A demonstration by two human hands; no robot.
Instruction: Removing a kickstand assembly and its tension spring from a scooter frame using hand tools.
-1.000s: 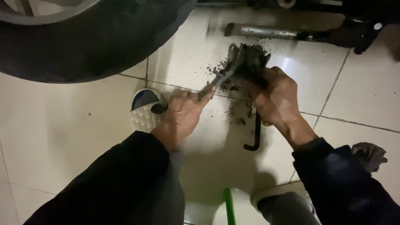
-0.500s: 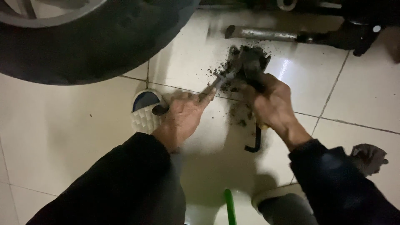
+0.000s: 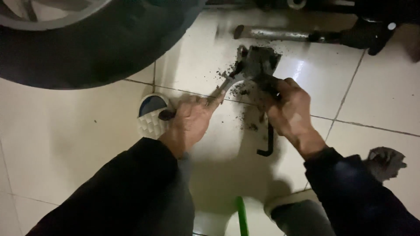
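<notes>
Tool (image 3: 227, 83) tip has crept under grimy part (image 3: 259, 65) — slightly.

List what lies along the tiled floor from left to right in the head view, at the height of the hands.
White and blue shoe toe → left hand gripping a grey metal scraping tool → dirt-caked dark metal part → right hand holding that part → crumpled grey rag.
</notes>
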